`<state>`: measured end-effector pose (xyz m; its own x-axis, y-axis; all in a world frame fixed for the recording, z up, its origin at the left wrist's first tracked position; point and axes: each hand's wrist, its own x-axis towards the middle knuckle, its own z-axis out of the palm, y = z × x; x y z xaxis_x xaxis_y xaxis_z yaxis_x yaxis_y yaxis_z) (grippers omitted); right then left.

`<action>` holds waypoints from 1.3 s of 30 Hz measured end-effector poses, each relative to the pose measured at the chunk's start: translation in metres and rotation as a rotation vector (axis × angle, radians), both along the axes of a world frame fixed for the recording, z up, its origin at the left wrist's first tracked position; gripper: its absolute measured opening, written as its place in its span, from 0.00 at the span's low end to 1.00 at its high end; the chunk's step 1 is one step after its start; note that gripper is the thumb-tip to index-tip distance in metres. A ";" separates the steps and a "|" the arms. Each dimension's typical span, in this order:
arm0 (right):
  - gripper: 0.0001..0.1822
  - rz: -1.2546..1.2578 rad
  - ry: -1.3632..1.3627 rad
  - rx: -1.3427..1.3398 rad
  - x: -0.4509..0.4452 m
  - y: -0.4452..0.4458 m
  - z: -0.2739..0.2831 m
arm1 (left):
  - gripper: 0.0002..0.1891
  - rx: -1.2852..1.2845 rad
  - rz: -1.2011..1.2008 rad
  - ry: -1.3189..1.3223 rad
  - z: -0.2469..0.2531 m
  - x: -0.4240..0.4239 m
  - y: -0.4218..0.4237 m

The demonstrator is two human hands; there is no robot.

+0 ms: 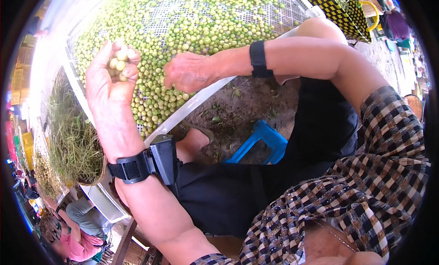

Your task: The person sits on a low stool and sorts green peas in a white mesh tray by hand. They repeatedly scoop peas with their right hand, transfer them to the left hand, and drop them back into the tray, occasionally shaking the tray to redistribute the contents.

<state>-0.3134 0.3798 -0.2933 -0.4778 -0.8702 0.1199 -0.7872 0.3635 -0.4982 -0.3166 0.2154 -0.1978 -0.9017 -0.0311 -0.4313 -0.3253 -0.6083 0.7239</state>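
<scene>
Small round green and yellow fruits [205, 31] cover much of a shallow white mesh tray [195, 102]. My left hand [115, 72], palm up above the tray's left part, has its fingers curled around several pale yellow fruits [120, 65]. Just to its right, my right hand [187, 72] is low over the fruits near the tray's front edge, back of the hand up. Its fingers are bent, and the fingertips are partly hidden, so whether a fruit is between them does not show.
A blue plastic stool [255, 141] stands on the ground beyond my lap. Dry stalks [73, 138] fill a basket left of the tray. A black and yellow woven bag [337, 14] is at the upper right. Another person in pink [80, 246] sits at the lower left.
</scene>
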 end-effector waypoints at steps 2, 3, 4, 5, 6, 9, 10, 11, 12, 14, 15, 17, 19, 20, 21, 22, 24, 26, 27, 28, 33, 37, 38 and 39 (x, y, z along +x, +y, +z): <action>0.11 0.080 0.018 0.053 0.013 -0.028 0.001 | 0.09 -0.064 0.037 0.000 0.018 0.019 -0.016; 0.11 0.080 0.033 0.114 0.012 -0.025 -0.002 | 0.09 -0.071 0.024 0.012 0.014 0.017 -0.012; 0.11 0.065 0.041 0.072 0.010 -0.019 -0.006 | 0.09 -0.078 0.012 0.024 0.011 0.014 -0.008; 0.10 0.049 0.049 0.031 0.007 -0.011 -0.008 | 0.09 -0.072 -0.008 0.027 0.007 0.010 -0.006; 0.10 0.032 0.058 -0.009 0.003 -0.003 -0.011 | 0.09 -0.064 -0.029 0.031 0.004 0.006 -0.003; 0.07 -0.065 0.072 0.253 -0.018 0.008 -0.012 | 0.09 -0.068 -0.046 0.034 0.003 0.002 0.003; 0.06 -0.034 0.011 0.283 -0.019 -0.001 -0.005 | 0.09 -0.088 -0.016 0.029 0.009 0.009 -0.006; 0.06 -0.003 0.001 0.245 -0.016 -0.009 0.001 | 0.10 -0.117 0.007 0.023 0.015 0.017 -0.013; 0.06 0.001 -0.008 0.226 -0.014 -0.005 0.007 | 0.10 -0.126 0.004 0.023 0.014 0.016 -0.012; 0.06 0.039 0.002 0.169 -0.007 -0.007 0.009 | 0.10 -0.137 -0.002 0.024 0.011 0.016 -0.012; 0.06 0.064 0.022 0.132 -0.002 -0.008 0.007 | 0.10 -0.137 -0.013 0.027 0.010 0.014 -0.010; 0.06 0.110 0.057 0.088 0.009 -0.010 0.002 | 0.10 -0.137 -0.032 0.037 0.007 0.012 -0.009; 0.06 0.143 0.088 0.080 0.016 -0.010 0.000 | 0.10 -0.132 -0.055 0.051 0.007 0.009 -0.006; 0.06 0.125 0.079 0.084 0.014 -0.008 0.000 | 0.10 -0.136 -0.053 0.048 0.007 0.009 -0.004; 0.06 0.113 0.069 0.084 0.013 -0.008 -0.001 | 0.10 -0.145 -0.044 0.042 0.007 0.010 -0.004; 0.06 0.101 0.058 0.083 0.012 -0.009 -0.002 | 0.10 -0.153 -0.036 0.036 0.007 0.012 -0.005; 0.06 0.096 0.040 0.118 0.009 -0.009 -0.002 | 0.09 -0.168 -0.034 0.024 0.008 0.013 -0.006; 0.07 0.111 0.023 0.186 0.007 -0.008 0.000 | 0.09 -0.173 -0.025 0.020 0.009 0.013 -0.007; 0.07 0.112 0.004 0.195 0.007 -0.008 0.000 | 0.09 -0.171 -0.018 0.021 0.008 0.013 -0.006; 0.07 0.114 -0.015 0.204 0.008 -0.009 0.000 | 0.09 -0.170 -0.011 0.021 0.008 0.013 -0.005; 0.08 0.122 0.071 0.189 0.012 -0.015 0.001 | 0.10 -0.203 -0.010 0.024 0.008 0.015 -0.008; 0.09 0.011 -0.001 0.178 -0.009 -0.003 -0.008 | 0.09 -0.167 -0.032 0.026 0.000 0.007 0.001; 0.09 -0.015 -0.037 0.163 -0.013 0.003 -0.008 | 0.09 -0.170 -0.041 0.023 0.002 0.004 0.007; 0.08 0.016 -0.007 0.120 -0.009 -0.006 -0.006 | 0.09 -0.187 -0.017 0.012 0.007 0.010 0.002</action>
